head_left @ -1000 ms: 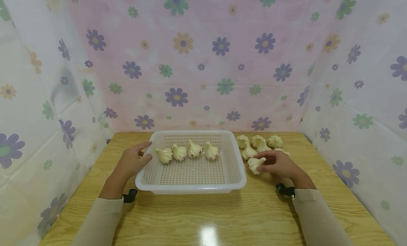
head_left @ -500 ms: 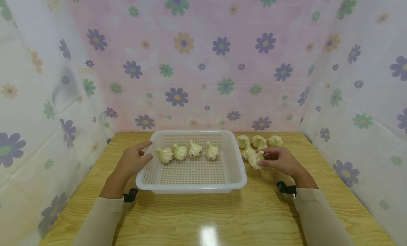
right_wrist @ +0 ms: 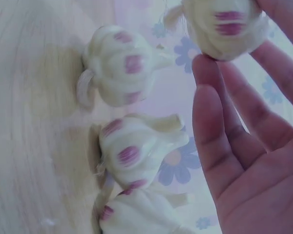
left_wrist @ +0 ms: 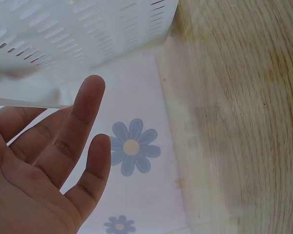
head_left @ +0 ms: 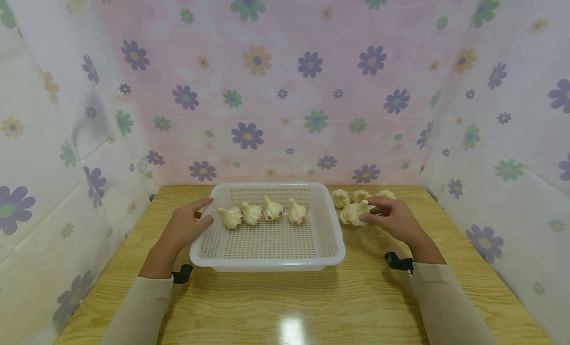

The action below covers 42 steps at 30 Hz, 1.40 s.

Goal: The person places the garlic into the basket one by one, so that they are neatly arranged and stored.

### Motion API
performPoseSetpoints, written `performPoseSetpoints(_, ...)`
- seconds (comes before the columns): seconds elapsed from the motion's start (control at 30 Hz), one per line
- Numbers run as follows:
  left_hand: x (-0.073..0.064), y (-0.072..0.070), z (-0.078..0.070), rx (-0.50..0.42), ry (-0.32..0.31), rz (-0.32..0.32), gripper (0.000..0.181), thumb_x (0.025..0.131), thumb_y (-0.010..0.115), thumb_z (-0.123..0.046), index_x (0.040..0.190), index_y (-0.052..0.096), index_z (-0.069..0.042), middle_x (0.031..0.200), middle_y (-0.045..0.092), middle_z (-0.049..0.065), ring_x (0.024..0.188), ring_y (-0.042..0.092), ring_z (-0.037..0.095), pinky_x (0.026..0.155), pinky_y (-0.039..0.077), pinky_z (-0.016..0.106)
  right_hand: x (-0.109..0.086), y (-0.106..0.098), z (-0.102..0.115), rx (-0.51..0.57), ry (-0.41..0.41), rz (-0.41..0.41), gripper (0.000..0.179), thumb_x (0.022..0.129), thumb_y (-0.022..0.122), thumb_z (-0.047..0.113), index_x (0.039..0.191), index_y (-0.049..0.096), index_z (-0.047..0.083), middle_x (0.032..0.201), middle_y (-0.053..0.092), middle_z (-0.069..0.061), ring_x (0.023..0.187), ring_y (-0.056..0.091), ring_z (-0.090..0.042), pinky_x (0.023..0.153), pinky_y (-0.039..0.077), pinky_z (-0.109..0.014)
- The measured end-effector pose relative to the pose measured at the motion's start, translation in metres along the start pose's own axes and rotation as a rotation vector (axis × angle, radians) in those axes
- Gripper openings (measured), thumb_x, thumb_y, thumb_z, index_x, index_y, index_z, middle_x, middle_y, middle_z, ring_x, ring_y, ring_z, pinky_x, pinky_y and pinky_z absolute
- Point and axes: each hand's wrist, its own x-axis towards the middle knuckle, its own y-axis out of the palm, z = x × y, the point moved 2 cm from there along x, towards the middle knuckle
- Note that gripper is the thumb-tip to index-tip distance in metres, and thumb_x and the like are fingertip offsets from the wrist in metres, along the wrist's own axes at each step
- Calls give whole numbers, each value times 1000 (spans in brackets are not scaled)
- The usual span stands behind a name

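A white slotted plastic basket (head_left: 267,262) stands on the table. My left hand (head_left: 184,228) is at its left rim, thumb and index tips on the rim; in the left wrist view the other fingers (left_wrist: 89,100) stretch out nearly straight below it. Inside, several cream garlic bulbs (head_left: 297,212) with purple marks lie in a row toward the back. Right of the basket, my right hand (head_left: 396,221) pinches a garlic bulb (right_wrist: 227,29) between thumb and fingers. That bulb overlaps other bulbs behind it in the head view.
More garlic bulbs (head_left: 340,198) sit on the wood-grain table (head_left: 249,305) at the back right, partly hidden by the right hand. Flowered cloth (head_left: 285,87) hangs at the back and both sides. A dark wrist device (head_left: 398,262) shows near the right sleeve.
My right hand has moved the pinched garlic bulb up and away from me, toward the other bulbs at the back right. The left hand and the basket have stayed in place.
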Motion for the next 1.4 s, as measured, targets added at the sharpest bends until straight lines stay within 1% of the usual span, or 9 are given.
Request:
performPoseSetpoints(0.17, 0, 1, 0, -6, 2, 6, 61, 100, 59, -27, 159, 45, -17, 126, 68, 29, 87, 75, 25, 65, 63, 37, 1, 2, 9, -12, 18, -10, 71, 90, 78, 48, 146, 59, 9, 145, 60, -18, 118, 67, -39, 84, 62, -46)
performPoseSetpoints(0.3, -1, 0, 0, -17, -4, 8, 61, 99, 59, -27, 158, 45, -17, 126, 68, 29, 85, 75, 24, 65, 63, 37, 3, 4, 18, 0, -4, -6, 71, 89, 79, 47, 145, 59, 8, 144, 61, -17, 117, 67, -37, 83, 63, -42)
performPoseSetpoints(0.37, -1, 0, 0, -18, 1, 8, 61, 100, 59, -27, 158, 45, -17, 126, 68, 29, 85, 75, 25, 65, 63, 37, 5, 3, 24, 7, -21, -10, 69, 89, 79, 46, 144, 60, 8, 140, 63, -17, 112, 69, -35, 78, 64, -39)
performPoseSetpoints(0.43, -2, -1, -1, -11, 13, 3, 61, 100, 59, -27, 158, 45, -17, 127, 67, 29, 86, 75, 27, 65, 63, 37, 7, 2, 30, 19, -30, -11, 65, 89, 80, 45, 142, 63, 11, 133, 67, -17, 96, 72, -32, 66, 63, -38)
performPoseSetpoints(0.57, -3, -1, -1, 43, 35, -20, 59, 100, 59, -28, 157, 47, -17, 133, 65, 27, 101, 71, 36, 72, 62, 42, 14, 0, 46, 6, -82, -8, 55, 91, 78, 43, 138, 66, 17, 124, 71, -15, 86, 73, -27, 59, 59, -37)
performPoseSetpoints(0.77, -3, -3, -1, 98, 108, -28, 57, 102, 58, -27, 157, 47, -13, 149, 57, 23, 127, 60, 45, 96, 55, 60, 27, 2, 71, -48, -155, -8, 51, 92, 78, 40, 136, 68, 17, 131, 69, -10, 104, 72, -29, 80, 62, -40)
performPoseSetpoints(1.0, -1, -5, -1, 78, 175, 17, 57, 106, 57, -28, 158, 44, -8, 167, 35, 13, 138, 52, 45, 103, 50, 64, 45, 11, 96, -7, -205, 51, 43, 92, 79, 37, 131, 71, 23, 125, 71, -5, 102, 72, -27, 77, 62, -40)
performPoseSetpoints(1.13, -2, -6, -3, 61, 208, 55, 62, 105, 59, -29, 159, 40, -4, 170, 28, 12, 141, 48, 46, 104, 50, 63, 52, 21, 106, -23, -207, 64, 47, 89, 80, 42, 131, 71, 23, 126, 71, -2, 103, 71, -24, 82, 61, -44)
performPoseSetpoints(1.4, -2, -4, -4, 97, 215, 129, 79, 101, 65, -30, 164, 25, -2, 173, 15, 17, 157, 17, 48, 120, 24, 70, 69, 45, 128, -55, -224, 130, 59, 87, 82, 46, 137, 68, 19, 136, 66, -5, 106, 71, -23, 82, 62, -43)
